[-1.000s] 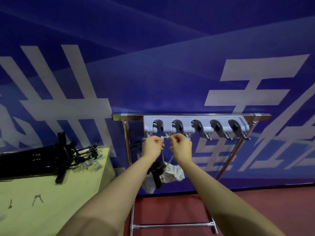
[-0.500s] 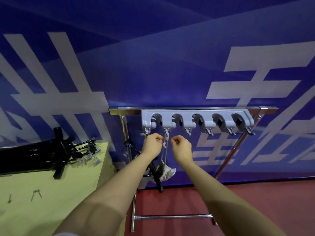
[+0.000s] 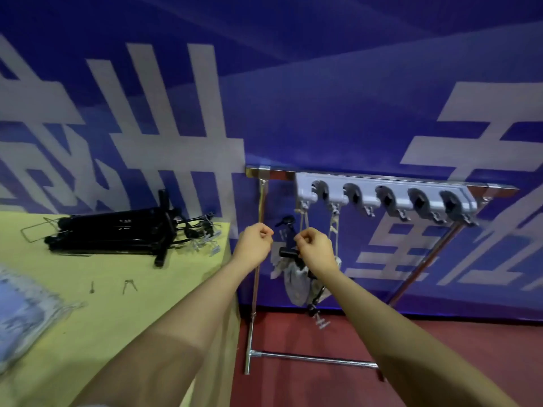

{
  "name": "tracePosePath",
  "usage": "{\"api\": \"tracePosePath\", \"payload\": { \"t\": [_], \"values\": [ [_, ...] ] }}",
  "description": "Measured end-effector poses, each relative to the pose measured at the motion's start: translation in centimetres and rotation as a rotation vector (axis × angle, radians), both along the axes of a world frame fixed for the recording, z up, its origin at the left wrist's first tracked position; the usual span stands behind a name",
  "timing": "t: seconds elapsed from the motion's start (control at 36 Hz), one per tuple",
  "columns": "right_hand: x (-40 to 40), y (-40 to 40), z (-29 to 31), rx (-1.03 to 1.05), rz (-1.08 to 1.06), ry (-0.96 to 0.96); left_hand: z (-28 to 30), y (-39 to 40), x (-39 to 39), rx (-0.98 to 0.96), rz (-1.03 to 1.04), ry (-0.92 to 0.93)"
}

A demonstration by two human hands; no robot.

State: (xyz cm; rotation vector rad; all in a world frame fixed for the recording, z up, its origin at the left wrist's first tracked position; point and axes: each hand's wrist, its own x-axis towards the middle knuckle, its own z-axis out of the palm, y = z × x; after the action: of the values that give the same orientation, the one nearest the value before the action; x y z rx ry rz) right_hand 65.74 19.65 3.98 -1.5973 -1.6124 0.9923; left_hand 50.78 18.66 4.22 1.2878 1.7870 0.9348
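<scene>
A grey plastic holder point(image 3: 382, 193) with several round clamps and small hooks is fixed to the top bar of a chrome rack point(image 3: 273, 172). Two pale cords point(image 3: 334, 227) hang from its leftmost hooks and carry a whitish cloth bag point(image 3: 293, 282). A black clip hanger point(image 3: 286, 227) hangs beside the cords. My left hand point(image 3: 254, 242) and my right hand point(image 3: 316, 248) are below the holder, in front of the cords, both with fingers curled into loose fists. I see nothing held in either hand. The right hand hides part of the bag and cords.
On the left stands a yellow-green table point(image 3: 117, 304) with a pile of black clip hangers point(image 3: 117, 233), two small metal pieces point(image 3: 129, 286) and a blue-white cloth point(image 3: 20, 312). The rack's foot bar point(image 3: 311, 359) lies on the red floor point(image 3: 338, 389). A blue banner wall point(image 3: 323, 113) is behind.
Both hands have dropped from the holder's hooks and let go of the cord, which now hangs on the second hook. My view has swung left and down.
</scene>
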Motion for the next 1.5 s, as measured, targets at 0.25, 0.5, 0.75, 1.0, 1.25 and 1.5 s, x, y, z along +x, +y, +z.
{"api": "tracePosePath", "payload": {
  "t": [0.25, 0.5, 0.75, 1.0, 1.25, 1.5],
  "values": [
    [-12.7, -4.1, -0.4, 0.006, 0.11, -0.036, -0.3, -5.9, -13.2, -0.004, 0.029, 0.013],
    [-27.6, -7.8, -2.6, -0.054, 0.215, 0.003, -1.2, -11.7, -27.9, -0.059, 0.114, 0.056],
    [-38.7, -11.0, -4.5, -0.097, 0.362, -0.042, -2.9, -17.2, -38.6, -0.175, 0.241, 0.066],
    [-45.6, -13.0, -6.7, -0.078, 0.621, -0.212, -5.6, -20.5, -44.7, -0.23, 0.28, 0.14],
    [-49.7, -13.5, -10.4, -0.029, 0.962, -0.346, -8.6, -21.5, -47.0, -0.508, 0.147, 0.525],
    [-50.7, -13.2, -11.9, 0.11, 0.87, -0.497, -8.8, -21.5, -46.7, -0.566, 0.106, 0.457]
  ]
}}
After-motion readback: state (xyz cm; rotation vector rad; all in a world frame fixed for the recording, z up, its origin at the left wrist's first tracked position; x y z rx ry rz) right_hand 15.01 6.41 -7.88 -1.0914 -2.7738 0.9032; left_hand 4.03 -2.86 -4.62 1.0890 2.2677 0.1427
